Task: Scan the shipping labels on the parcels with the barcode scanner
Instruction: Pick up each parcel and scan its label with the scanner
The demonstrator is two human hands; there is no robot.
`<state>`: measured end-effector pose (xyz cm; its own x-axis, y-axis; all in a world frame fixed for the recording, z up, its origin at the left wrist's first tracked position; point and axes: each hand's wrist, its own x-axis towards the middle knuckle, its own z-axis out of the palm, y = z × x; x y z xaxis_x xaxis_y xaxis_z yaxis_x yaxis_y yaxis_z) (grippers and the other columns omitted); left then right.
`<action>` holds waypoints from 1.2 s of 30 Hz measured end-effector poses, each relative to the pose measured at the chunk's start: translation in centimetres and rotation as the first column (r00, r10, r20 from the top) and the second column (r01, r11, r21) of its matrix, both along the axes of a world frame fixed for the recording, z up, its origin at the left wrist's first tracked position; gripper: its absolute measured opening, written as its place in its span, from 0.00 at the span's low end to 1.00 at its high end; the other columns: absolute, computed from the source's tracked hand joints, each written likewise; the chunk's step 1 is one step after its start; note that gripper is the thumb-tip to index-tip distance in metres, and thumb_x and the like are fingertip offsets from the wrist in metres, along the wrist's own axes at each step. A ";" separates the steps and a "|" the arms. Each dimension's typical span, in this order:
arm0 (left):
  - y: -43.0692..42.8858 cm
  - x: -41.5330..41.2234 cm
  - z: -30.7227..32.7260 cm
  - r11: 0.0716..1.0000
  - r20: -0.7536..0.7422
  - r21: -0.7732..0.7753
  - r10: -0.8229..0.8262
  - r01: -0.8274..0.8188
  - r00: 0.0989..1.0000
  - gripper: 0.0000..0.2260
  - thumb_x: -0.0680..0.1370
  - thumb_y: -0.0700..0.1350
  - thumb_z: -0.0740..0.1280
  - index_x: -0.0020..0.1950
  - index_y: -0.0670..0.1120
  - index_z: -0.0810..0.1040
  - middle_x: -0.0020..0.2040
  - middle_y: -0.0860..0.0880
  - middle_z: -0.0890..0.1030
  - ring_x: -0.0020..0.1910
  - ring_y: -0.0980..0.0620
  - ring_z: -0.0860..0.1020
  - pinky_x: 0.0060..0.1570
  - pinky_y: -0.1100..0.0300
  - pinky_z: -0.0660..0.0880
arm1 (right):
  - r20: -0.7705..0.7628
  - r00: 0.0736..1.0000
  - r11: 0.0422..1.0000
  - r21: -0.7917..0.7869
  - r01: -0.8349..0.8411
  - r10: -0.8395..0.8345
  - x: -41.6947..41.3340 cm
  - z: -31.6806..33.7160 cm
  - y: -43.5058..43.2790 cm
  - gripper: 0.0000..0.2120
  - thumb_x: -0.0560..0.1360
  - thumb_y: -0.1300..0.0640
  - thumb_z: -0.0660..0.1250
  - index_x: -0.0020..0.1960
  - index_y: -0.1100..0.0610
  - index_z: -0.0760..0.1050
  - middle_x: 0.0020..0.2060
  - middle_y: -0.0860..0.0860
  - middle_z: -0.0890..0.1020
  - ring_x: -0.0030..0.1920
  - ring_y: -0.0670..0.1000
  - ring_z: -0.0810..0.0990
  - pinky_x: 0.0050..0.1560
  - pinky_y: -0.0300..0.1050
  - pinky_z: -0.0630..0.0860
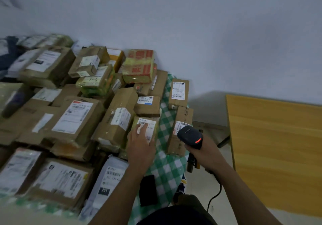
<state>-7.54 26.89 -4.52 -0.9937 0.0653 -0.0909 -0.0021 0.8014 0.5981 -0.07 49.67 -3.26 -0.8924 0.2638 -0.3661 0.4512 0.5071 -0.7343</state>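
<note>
My left hand (140, 143) lies on a small yellowish parcel (153, 126), fingers over its white shipping label (148, 122). My right hand (203, 152) grips the handle of a black barcode scanner (190, 135) whose red light is lit; the scanner head hovers over a brown parcel (179, 137) at the table's right edge. Its cable (215, 195) hangs down below my wrist. Many more labelled cardboard parcels (73, 118) are piled to the left.
The parcels rest on a green-and-white checked cloth (165, 169). A black flat object (148, 190) lies on the cloth near me. A white mailer bag (108, 181) sits at the front. An orange wooden table (275, 146) stands to the right, a pale wall behind.
</note>
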 end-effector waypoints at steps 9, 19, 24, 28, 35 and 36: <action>-1.3 0.0 -0.4 0.999 0.226 0.004 0.040 -0.042 0.973 0.48 0.68 0.62 0.78 0.81 0.54 0.55 0.76 0.46 0.67 0.74 0.42 0.67 0.68 0.39 0.71 | -0.014 0.996 0.996 0.002 -0.087 0.088 0.7 0.9 -2.8 0.15 0.80 0.50 0.71 0.64 0.42 0.71 0.50 0.39 0.79 0.48 0.35 0.75 0.42 0.29 0.68; -1.5 0.6 -1.6 0.965 0.285 0.214 0.089 -0.154 0.954 0.44 0.56 0.60 0.83 0.68 0.58 0.66 0.59 0.54 0.77 0.56 0.50 0.78 0.52 0.47 0.82 | -0.016 0.993 0.993 -0.009 -0.114 0.114 0.2 1.7 -3.5 0.08 0.80 0.53 0.71 0.53 0.43 0.74 0.44 0.43 0.83 0.41 0.39 0.78 0.37 0.28 0.69; -1.0 1.3 -2.2 0.910 0.227 0.361 0.124 -0.202 0.966 0.45 0.54 0.60 0.85 0.68 0.61 0.70 0.59 0.58 0.80 0.56 0.56 0.81 0.51 0.52 0.83 | -0.128 0.992 0.985 -0.170 -0.022 0.000 -0.7 2.3 -4.6 0.12 0.79 0.51 0.72 0.61 0.44 0.76 0.44 0.41 0.83 0.42 0.38 0.81 0.39 0.29 0.71; 0.8 2.2 -0.4 0.751 0.229 0.625 0.082 -0.211 0.970 0.30 0.67 0.44 0.84 0.63 0.59 0.76 0.56 0.57 0.84 0.53 0.62 0.83 0.45 0.68 0.80 | -0.208 0.974 0.945 -0.328 0.013 -0.086 -0.9 2.8 -5.0 0.19 0.79 0.52 0.74 0.65 0.36 0.74 0.53 0.35 0.84 0.56 0.41 0.83 0.56 0.46 0.80; 2.1 2.3 0.0 0.711 0.172 0.703 -0.175 0.003 0.969 0.36 0.77 0.46 0.76 0.67 0.77 0.58 0.68 0.58 0.78 0.64 0.59 0.79 0.59 0.55 0.80 | -0.284 0.943 0.946 -0.316 0.077 -0.172 -0.7 5.4 -3.1 0.19 0.79 0.52 0.74 0.69 0.48 0.76 0.51 0.41 0.85 0.51 0.40 0.83 0.50 0.36 0.78; 2.3 2.4 0.1 0.711 0.166 0.703 -0.210 0.034 0.963 0.38 0.77 0.46 0.76 0.66 0.79 0.55 0.68 0.58 0.78 0.64 0.59 0.80 0.59 0.55 0.80 | -0.283 0.942 0.943 -0.323 0.083 -0.180 -0.6 6.0 -2.8 0.19 0.79 0.52 0.73 0.69 0.48 0.76 0.53 0.42 0.85 0.53 0.40 0.84 0.51 0.37 0.79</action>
